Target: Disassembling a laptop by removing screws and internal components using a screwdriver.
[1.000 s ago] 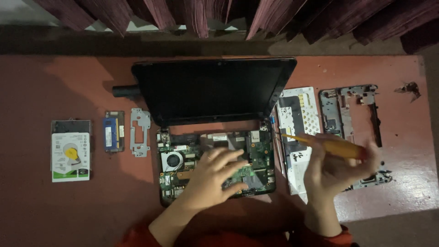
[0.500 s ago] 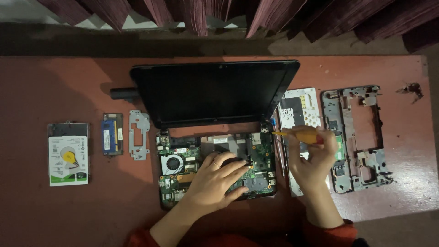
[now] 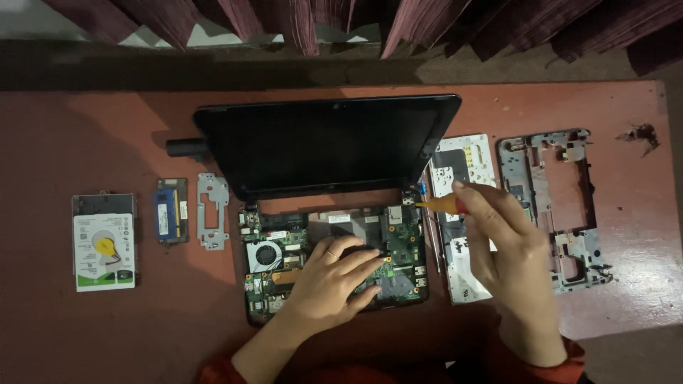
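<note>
- Left hand (image 3: 334, 274) flat, fingers spread, palm down on the exposed green laptop motherboard (image 3: 334, 259); holding nothing, just pressing on the board's middle.
- Right hand (image 3: 509, 252) closed around an orange-handled screwdriver (image 3: 442, 205); handle mostly hidden in the grip, tip end pointing left at the board's top right corner, near the hinge.
- Motherboard sitting in the open black laptop base on the reddish-brown counter (image 3: 107, 334); round black cooling fan (image 3: 265, 254) at the board's left, just beside the left hand's wrist side.
- Grey metal frame panel (image 3: 551, 206) right of the right hand, lying flat; white-backed flat panel (image 3: 462, 160) between it and the laptop, partly under the right hand.
- Left of the laptop, in a row, well apart from both hands: small silver metal bracket (image 3: 213, 210), blue memory module on a dark tray (image 3: 171, 211), silver hard drive with white and green label (image 3: 104, 242).
- Black laptop screen (image 3: 327, 146) tilted open behind the board, dark, hinge side touching the base.
- Small dark scrap (image 3: 640, 134) at the counter's far right corner.
- Dark maroon curtain folds (image 3: 498, 25) hanging beyond the counter's far edge.
</note>
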